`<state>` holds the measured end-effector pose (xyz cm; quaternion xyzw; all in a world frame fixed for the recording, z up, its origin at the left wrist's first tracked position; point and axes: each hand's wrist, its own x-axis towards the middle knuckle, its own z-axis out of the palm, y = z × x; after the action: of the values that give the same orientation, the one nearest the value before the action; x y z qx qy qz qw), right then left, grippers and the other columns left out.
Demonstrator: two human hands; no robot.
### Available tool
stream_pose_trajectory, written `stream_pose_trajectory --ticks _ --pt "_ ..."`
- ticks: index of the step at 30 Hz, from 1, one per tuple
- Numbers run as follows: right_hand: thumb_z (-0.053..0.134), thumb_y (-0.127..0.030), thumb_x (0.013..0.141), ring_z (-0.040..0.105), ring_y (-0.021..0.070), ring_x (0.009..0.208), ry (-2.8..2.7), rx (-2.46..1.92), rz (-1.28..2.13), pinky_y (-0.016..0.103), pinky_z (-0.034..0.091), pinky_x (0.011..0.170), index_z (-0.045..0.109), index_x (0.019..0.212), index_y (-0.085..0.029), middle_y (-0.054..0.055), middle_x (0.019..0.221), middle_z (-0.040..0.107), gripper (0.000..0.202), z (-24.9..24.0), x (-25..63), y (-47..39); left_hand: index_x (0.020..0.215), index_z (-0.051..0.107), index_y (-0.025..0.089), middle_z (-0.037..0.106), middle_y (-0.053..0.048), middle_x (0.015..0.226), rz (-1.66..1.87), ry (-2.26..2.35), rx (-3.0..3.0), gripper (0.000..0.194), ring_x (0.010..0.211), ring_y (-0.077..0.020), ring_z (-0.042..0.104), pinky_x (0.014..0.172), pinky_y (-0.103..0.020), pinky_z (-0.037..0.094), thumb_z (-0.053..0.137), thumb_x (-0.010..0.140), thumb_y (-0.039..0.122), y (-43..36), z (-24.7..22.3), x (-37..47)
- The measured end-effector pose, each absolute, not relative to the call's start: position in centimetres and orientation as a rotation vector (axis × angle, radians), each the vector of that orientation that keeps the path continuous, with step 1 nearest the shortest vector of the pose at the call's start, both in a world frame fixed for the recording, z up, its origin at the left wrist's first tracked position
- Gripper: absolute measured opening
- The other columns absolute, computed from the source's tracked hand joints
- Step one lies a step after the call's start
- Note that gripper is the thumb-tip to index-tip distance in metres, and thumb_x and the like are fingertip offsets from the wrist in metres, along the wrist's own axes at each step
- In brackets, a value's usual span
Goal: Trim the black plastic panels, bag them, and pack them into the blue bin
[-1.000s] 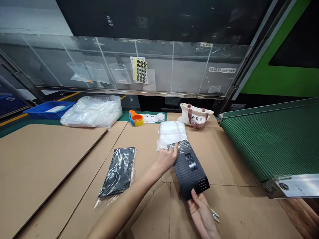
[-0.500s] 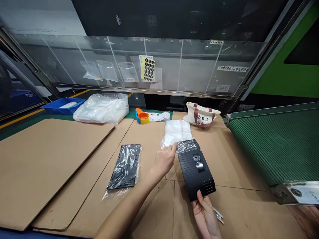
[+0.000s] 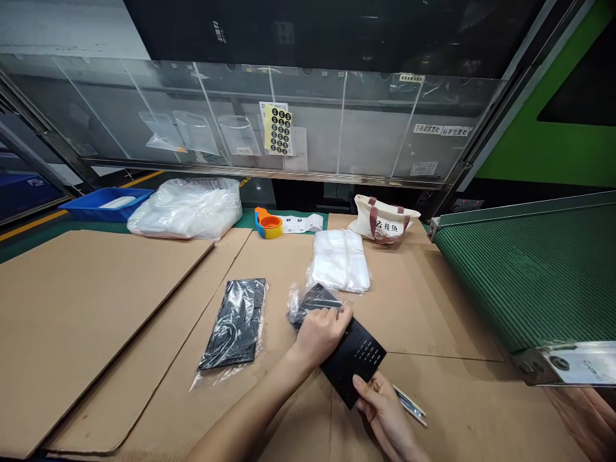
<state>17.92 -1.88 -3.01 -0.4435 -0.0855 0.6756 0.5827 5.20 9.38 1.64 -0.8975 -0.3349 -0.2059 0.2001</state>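
Observation:
A flat black slotted panel is tilted above the cardboard in front of me. My right hand grips its near end, thumb on top. Around the panel's far end lies a crumpled clear plastic bag, and my left hand is closed on it, its fist resting across the panel's middle. A stack of clear bags lies just beyond. To the left, another black panel in a clear bag lies flat. Beside my right hand is a slim pale-edged object, its kind unclear.
Cardboard sheets cover the table, with a raised edge at left. At the back stand a blue tray, a large plastic bundle, a tape roll and a cloth bag. A green conveyor borders the right.
My left hand has moved from the panel's far edge toward me, drawing the plastic along the panel. The panel has swung, its far end now pointing left and uncovering the bag stack.

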Motion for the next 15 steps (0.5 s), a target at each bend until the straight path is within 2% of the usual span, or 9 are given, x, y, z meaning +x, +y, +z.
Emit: stream_pose_trajectory --ticks 2,5,7,9,12,15 --pt "0.092 -0.031 0.05 0.062 0.0094 0.065 -0.191 -1.006 1.578 0.016 0.049 0.055 0.07 0.078 -0.019 -0.001 0.077 0.069 0.037 -3.0 17.7 -1.7 0.095 0.058 0.016 0.056 0.002 0.057 -0.623 -0.899 -2.505 0.02 0.046 -0.0157 0.057 0.043 -0.026 0.038 0.041 0.087 0.007 8.7 1.7 5.3" --pt "0.093 -0.04 0.044 0.064 0.0107 0.072 -0.066 -0.995 1.351 0.017 0.051 0.062 0.068 0.072 -0.023 -0.003 0.078 0.07 0.04 -3.2 17.1 -1.4 0.093 0.056 0.016 0.054 0.003 0.055 -0.733 -0.861 -2.53 0.023 0.041 -0.0145 0.052 0.039 -0.026 0.035 0.038 0.086 0.004 7.5 1.7 5.5" --pt "0.09 -0.043 0.051 0.065 0.0123 0.076 -0.163 -1.041 1.31 0.019 0.052 0.068 0.07 0.075 -0.023 -0.002 0.079 0.071 0.037 -3.4 16.8 -1.3 0.095 0.055 0.014 0.054 0.003 0.054 -0.801 -0.867 -2.533 0.026 0.041 -0.0146 0.051 0.039 -0.027 0.035 0.034 0.087 0.002 6.8 1.8 5.6" --pt "0.089 -0.04 0.056 0.066 0.016 0.079 -0.345 -1.08 1.399 0.024 0.053 0.072 0.071 0.079 -0.019 0.002 0.08 0.072 0.036 -3.3 16.7 -1.3 0.099 0.054 0.012 0.053 0.003 0.054 -0.846 -0.901 -2.489 0.028 0.041 -0.015 0.052 0.04 -0.028 0.036 0.03 0.089 0.003 6.4 2.0 5.5" --pt "0.09 -0.034 0.054 0.067 0.0203 0.084 -0.452 -1.017 1.566 0.03 0.053 0.08 0.072 0.082 -0.015 0.006 0.081 0.072 0.039 -2.5 16.9 -0.8 0.099 0.053 0.011 0.052 0.003 0.052 -0.932 -0.935 -2.408 0.029 0.04 -0.0148 0.051 0.041 -0.028 0.036 0.026 0.093 0.006 5.8 2.1 5.1" --pt "0.09 -0.04 0.052 0.067 0.0163 0.083 -0.238 -0.936 1.472 0.028 0.053 0.083 0.07 0.081 -0.02 0.001 0.084 0.072 0.04 -1.7 17.0 -0.2 0.092 0.052 0.013 0.052 0.003 0.052 -0.999 -0.909 -2.478 0.027 0.04 -0.0138 0.05 0.041 -0.028 0.035 0.026 0.096 0.009 4.8 2.0 4.8"
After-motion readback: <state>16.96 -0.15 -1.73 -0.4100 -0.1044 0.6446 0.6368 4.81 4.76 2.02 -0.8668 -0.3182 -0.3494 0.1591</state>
